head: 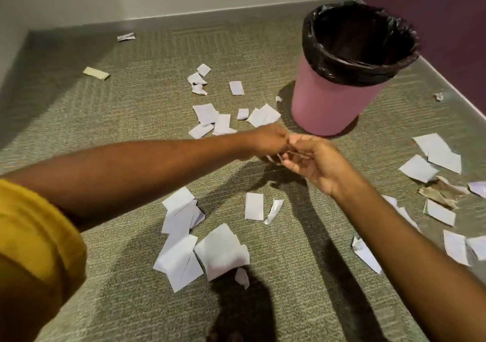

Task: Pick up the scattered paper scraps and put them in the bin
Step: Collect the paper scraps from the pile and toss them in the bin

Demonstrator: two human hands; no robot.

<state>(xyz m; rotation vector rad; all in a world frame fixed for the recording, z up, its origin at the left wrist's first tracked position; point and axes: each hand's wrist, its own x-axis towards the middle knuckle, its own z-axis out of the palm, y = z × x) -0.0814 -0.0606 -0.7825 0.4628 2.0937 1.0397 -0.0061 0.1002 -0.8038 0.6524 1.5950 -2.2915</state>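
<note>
The left hand (pixel 268 143) and right hand (pixel 317 162) are meeting just before the bin (pixel 323 105), fingers curling; blur is hiding any grip. Paper scraps (pixel 221 255) are lying all around, leaving open carpet (pixel 118 120) leftward.

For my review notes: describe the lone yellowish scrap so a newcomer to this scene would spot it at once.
Start at the pink bin with the black liner and look left across the carpet, past the white scraps in the middle. Far left, alone, lies the yellowish scrap. It is a cream, narrow strip, while every scrap near it is white.
</note>
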